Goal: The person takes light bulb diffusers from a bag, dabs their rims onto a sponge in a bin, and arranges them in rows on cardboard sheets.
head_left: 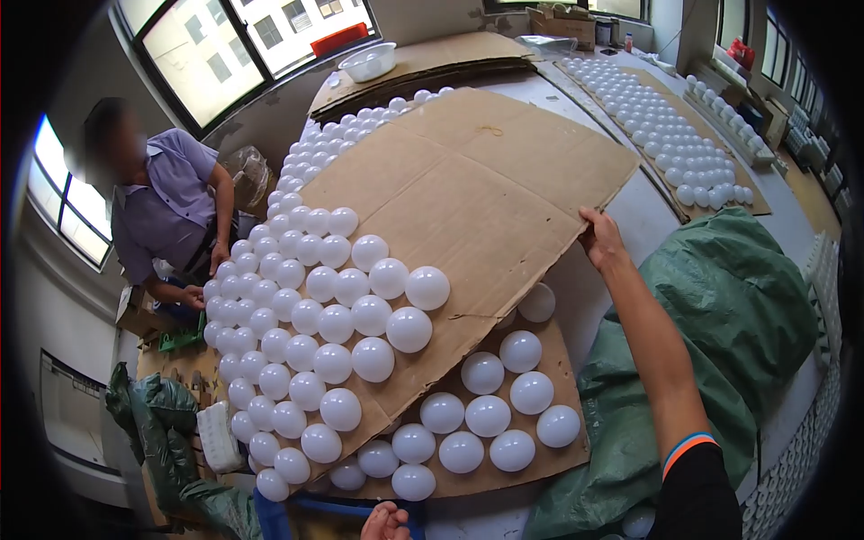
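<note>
My right hand (603,239) is closed on the right edge of a large cardboard sheet (468,198), which lies tilted across the view. Rows of round white bulb globes (370,358) cover the sheet's left part. Under it, a second cardboard sheet (549,454) carries more white globes (487,415), partly hidden by the upper sheet. My left hand (385,522) is low at the bottom edge, just below the nearest globes and apart from the upper sheet. Its fingers are curled together, and I cannot make out anything in them.
A person in a purple shirt (171,202) stands at the left, a hand near the globes. Green sheeting (711,333) is heaped at the right. Behind are stacked cardboard (432,70), a white basin (368,62) and more globes (684,148). A blue frame (310,517) is below.
</note>
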A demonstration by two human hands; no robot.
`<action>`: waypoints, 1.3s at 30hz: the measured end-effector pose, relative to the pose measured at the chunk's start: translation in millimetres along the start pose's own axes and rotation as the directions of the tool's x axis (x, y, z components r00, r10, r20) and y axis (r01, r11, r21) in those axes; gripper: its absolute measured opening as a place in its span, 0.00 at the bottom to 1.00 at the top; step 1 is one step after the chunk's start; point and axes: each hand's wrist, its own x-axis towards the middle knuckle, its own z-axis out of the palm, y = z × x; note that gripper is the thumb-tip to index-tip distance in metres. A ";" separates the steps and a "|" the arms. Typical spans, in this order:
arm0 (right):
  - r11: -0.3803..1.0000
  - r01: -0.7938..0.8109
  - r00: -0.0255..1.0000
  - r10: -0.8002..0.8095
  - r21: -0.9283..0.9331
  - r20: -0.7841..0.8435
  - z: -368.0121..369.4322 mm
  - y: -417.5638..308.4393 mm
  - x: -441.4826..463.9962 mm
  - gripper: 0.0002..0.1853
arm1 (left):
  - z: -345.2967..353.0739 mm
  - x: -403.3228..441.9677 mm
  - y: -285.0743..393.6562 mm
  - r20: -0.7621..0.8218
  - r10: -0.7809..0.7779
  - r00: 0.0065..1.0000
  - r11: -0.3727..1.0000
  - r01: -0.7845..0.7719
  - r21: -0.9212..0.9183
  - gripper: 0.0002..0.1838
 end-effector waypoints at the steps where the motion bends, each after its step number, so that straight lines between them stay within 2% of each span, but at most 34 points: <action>1: 1.000 -0.025 1.000 0.025 0.001 -0.007 -8.5 -2.9 -6.4 0.15 | 4.5 1.4 -0.5 -0.018 0.016 1.000 0.998 -0.017 -0.054 0.10; 2: 0.999 -0.050 0.999 0.050 0.003 -0.015 -14.2 -6.3 -16.3 0.14 | 4.6 3.2 0.1 -0.036 0.029 0.999 0.994 -0.033 -0.108 0.10; 3: 0.999 -0.035 0.999 0.035 0.004 -0.007 -17.5 -10.3 -30.2 0.14 | -5.0 8.8 0.1 0.133 0.073 0.988 0.986 -0.052 -0.155 0.10; 4: 0.999 -0.031 0.999 0.032 0.020 -0.036 -19.9 -13.5 -44.7 0.14 | -10.2 17.0 0.9 0.150 0.083 0.985 0.986 -0.059 -0.159 0.10; 5: 0.999 -0.037 0.998 0.039 0.037 -0.055 -22.2 -20.2 -61.5 0.13 | -14.6 17.5 -3.7 0.260 0.099 0.961 0.980 -0.049 -0.193 0.10; 7: 0.999 -0.013 0.996 0.016 0.046 -0.084 -25.4 -28.1 -83.2 0.13 | -30.8 50.6 3.1 0.492 0.083 0.867 0.979 0.022 -0.205 0.12; 8: 0.999 -0.006 0.993 0.012 0.049 -0.120 -28.7 -30.3 -94.8 0.12 | -14.2 26.9 12.1 0.511 0.085 0.856 0.967 0.052 -0.248 0.14; 10: 0.999 -0.017 0.970 0.010 -0.029 -0.242 -34.7 -30.6 -120.5 0.12 | -15.7 50.1 9.9 0.592 0.090 0.801 0.956 0.097 -0.276 0.16; 12: 0.999 -0.043 0.977 0.044 0.008 -0.208 -48.3 -32.6 -145.4 0.12 | 8.6 37.1 -2.1 0.363 0.151 0.919 0.970 -0.067 -0.234 0.13; 14: 0.996 -0.078 0.976 0.083 0.035 -0.202 -48.4 -25.2 -166.7 0.11 | 32.1 29.2 0.0 0.195 0.211 0.958 0.955 -0.159 -0.249 0.12; 16: 0.997 -0.036 0.964 0.052 0.065 -0.260 -49.6 -21.7 -185.7 0.12 | 19.8 54.9 1.2 0.235 0.236 0.943 0.949 -0.171 -0.264 0.10; 18: 0.999 0.015 0.967 -0.004 0.040 -0.254 -72.9 -1.6 -191.6 0.12 | 18.0 65.4 0.1 0.265 0.192 0.945 0.956 -0.119 -0.267 0.13; 19: 0.997 -0.012 0.966 0.030 0.070 -0.257 -85.8 3.1 -200.9 0.12 | 15.8 68.0 -17.3 0.319 0.188 0.929 0.964 -0.111 -0.242 0.10; 21: 0.995 -0.034 0.958 0.059 0.095 -0.280 -81.0 -0.1 -223.9 0.11 | 31.9 61.7 -20.2 0.319 0.214 0.923 0.963 -0.145 -0.227 0.10; 23: 0.982 -0.134 0.943 0.167 0.131 -0.288 -75.5 -7.5 -249.0 0.10 | 37.1 63.0 -25.0 0.324 0.246 0.913 0.959 -0.182 -0.217 0.09; 25: 0.984 -0.122 0.946 0.155 0.130 -0.284 -72.2 -9.7 -266.8 0.10 | 36.7 79.1 -29.6 0.354 0.207 0.912 0.966 -0.133 -0.222 0.11; 29: 0.986 -0.088 0.948 0.127 0.143 -0.291 -70.6 -7.7 -304.1 0.11 | 40.9 82.0 -47.1 0.322 0.276 0.905 0.951 -0.210 -0.226 0.11; 32: 0.983 -0.096 0.941 0.140 0.155 -0.307 -63.2 -3.6 -336.1 0.11 | 40.8 72.7 -56.0 0.388 0.220 0.895 0.973 -0.172 -0.155 0.11; 35: 0.980 -0.122 0.931 0.168 0.156 -0.325 -56.1 -0.7 -366.7 0.08 | 43.1 56.0 -73.3 0.397 0.265 0.879 0.964 -0.245 -0.099 0.12; 39: 0.973 -0.206 0.902 0.232 0.108 -0.364 -58.1 9.9 -400.9 0.05 | 33.6 49.8 -108.1 0.456 0.166 0.874 0.981 -0.195 0.016 0.14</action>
